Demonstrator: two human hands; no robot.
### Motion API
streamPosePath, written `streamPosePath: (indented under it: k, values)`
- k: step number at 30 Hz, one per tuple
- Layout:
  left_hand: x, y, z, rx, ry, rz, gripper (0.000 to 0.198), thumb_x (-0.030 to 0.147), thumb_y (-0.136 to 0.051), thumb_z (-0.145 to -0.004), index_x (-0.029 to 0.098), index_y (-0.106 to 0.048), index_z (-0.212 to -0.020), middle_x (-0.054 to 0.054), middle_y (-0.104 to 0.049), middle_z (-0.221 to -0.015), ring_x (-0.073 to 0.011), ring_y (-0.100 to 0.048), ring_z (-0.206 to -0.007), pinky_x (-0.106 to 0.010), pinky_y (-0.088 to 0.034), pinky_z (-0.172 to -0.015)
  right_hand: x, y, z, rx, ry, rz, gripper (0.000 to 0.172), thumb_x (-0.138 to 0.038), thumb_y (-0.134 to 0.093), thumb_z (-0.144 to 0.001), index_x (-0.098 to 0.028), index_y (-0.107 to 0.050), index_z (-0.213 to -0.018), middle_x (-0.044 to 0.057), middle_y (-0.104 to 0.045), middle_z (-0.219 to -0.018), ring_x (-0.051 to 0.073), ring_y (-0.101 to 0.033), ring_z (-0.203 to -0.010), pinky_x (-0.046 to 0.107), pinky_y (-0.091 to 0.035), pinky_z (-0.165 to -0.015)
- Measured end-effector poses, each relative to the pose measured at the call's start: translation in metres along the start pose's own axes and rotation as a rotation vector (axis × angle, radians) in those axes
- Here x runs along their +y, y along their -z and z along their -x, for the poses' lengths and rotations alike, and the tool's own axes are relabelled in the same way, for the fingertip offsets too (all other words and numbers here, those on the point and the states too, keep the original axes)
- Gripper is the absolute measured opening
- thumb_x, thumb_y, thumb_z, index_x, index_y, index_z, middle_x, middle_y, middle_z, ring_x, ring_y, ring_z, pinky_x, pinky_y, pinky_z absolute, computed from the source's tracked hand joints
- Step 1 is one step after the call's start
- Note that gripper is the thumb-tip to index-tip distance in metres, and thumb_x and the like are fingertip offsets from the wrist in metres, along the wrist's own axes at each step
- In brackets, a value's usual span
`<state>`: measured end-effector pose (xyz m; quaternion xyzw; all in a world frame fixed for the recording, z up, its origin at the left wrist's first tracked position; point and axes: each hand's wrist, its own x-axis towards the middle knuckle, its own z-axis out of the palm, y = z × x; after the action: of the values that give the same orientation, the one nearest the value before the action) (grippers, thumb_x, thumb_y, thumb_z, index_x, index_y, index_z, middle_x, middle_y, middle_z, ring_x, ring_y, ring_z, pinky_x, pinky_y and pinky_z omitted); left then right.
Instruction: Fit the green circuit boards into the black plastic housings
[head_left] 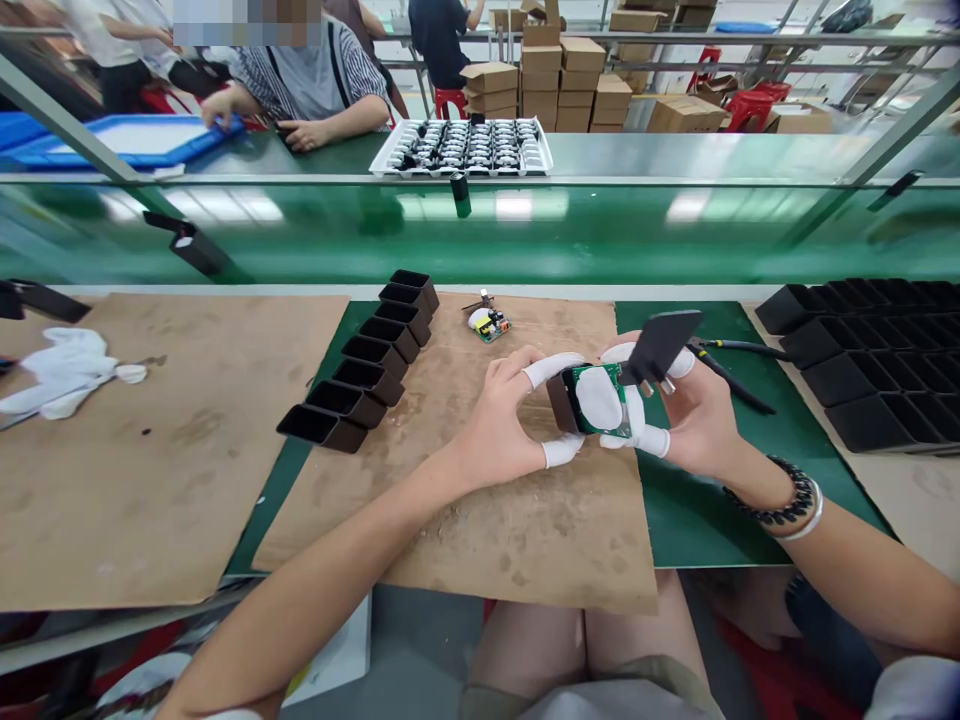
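My left hand (517, 415), with white finger covers, grips a small black case (564, 402) by its sides above the brown paper (517, 530). Partly inside the case's open end sits a green circuit board (624, 405) with a white oval pad (598, 398) on it. My right hand (686, 415), also in white finger covers, holds the board's right end. A black plate with metal prongs (664, 345) stands tilted up at that end. Another small board with yellow parts (489, 323) lies on the paper behind my hands.
A slanted row of black cases (345, 402) stands on the left. More cases (885, 370) fill the right side, beside black pliers (731, 375). White gloves (67, 372) lie far left. Across the green belt (322, 235) are a person (322, 85) and a white tray (461, 148).
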<state>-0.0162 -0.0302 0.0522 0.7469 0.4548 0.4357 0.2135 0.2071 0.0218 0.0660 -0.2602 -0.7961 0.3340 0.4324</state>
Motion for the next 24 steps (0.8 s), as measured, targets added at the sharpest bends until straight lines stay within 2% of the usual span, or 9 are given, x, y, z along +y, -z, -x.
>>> streamPosePath:
  k: [7, 12, 15, 20, 22, 24]
  values:
    - [-0.001, -0.002, 0.000, -0.012, 0.005, 0.024, 0.064, 0.026, -0.080, -0.071, 0.023, -0.065, -0.133, -0.007, -0.069, -0.113, -0.0271, -0.064, -0.107, -0.044, -0.047, -0.102, 0.004, -0.001, 0.001, -0.007, 0.072, -0.003, 0.050, -0.048, -0.092, -0.073, -0.028, -0.066, -0.111, 0.008, -0.069, -0.111, 0.028, -0.066, -0.099, 0.047, -0.056, -0.090]
    - [-0.004, -0.004, 0.003, 0.026, 0.128, 0.046, 0.060, 0.032, -0.080, -0.068, 0.026, -0.069, -0.127, -0.007, -0.070, -0.114, -0.0316, -0.065, -0.111, -0.052, -0.050, -0.107, 0.014, -0.007, 0.001, -0.019, 0.171, 0.006, 0.058, -0.054, -0.085, -0.078, -0.022, -0.062, -0.120, 0.011, -0.068, -0.123, 0.024, -0.065, -0.100, 0.041, -0.056, -0.090]
    - [-0.005, -0.004, 0.003, 0.058, 0.110, 0.057, 0.056, 0.037, -0.080, -0.068, 0.028, -0.070, -0.122, -0.005, -0.071, -0.113, -0.0316, -0.068, -0.110, -0.052, -0.055, -0.102, 0.020, -0.012, 0.000, -0.048, 0.205, -0.017, 0.058, -0.056, -0.082, -0.081, -0.020, -0.062, -0.121, 0.011, -0.067, -0.125, 0.024, -0.063, -0.106, 0.040, -0.056, -0.089]
    - [-0.007, -0.003, 0.002, 0.100, 0.061, 0.055, 0.036, 0.039, -0.081, -0.072, 0.035, -0.071, -0.106, 0.000, -0.070, -0.095, -0.0282, -0.071, -0.090, -0.050, -0.063, -0.085, 0.032, -0.020, -0.002, -0.142, 0.102, -0.045, 0.055, -0.043, -0.083, -0.083, -0.020, -0.058, -0.126, 0.012, -0.063, -0.128, 0.022, -0.061, -0.108, 0.035, -0.055, -0.088]
    - [-0.012, -0.004, 0.003, 0.080, 0.079, 0.065, 0.035, 0.038, -0.080, -0.072, 0.033, -0.071, -0.105, -0.001, -0.070, -0.097, -0.0292, -0.071, -0.093, -0.052, -0.062, -0.087, 0.033, -0.021, -0.002, -0.156, 0.064, -0.034, 0.055, -0.038, -0.083, -0.083, -0.021, -0.058, -0.129, 0.012, -0.061, -0.132, 0.021, -0.060, -0.109, 0.033, -0.055, -0.088]
    - [-0.017, -0.006, 0.003, 0.081, 0.111, 0.057, 0.042, 0.036, -0.082, -0.068, 0.030, -0.071, -0.108, -0.003, -0.071, -0.104, -0.0311, -0.071, -0.101, -0.054, -0.061, -0.094, 0.031, -0.020, -0.002, -0.142, 0.096, -0.060, 0.054, -0.040, -0.083, -0.082, -0.020, -0.059, -0.127, 0.011, -0.062, -0.129, 0.021, -0.060, -0.109, 0.032, -0.056, -0.085]
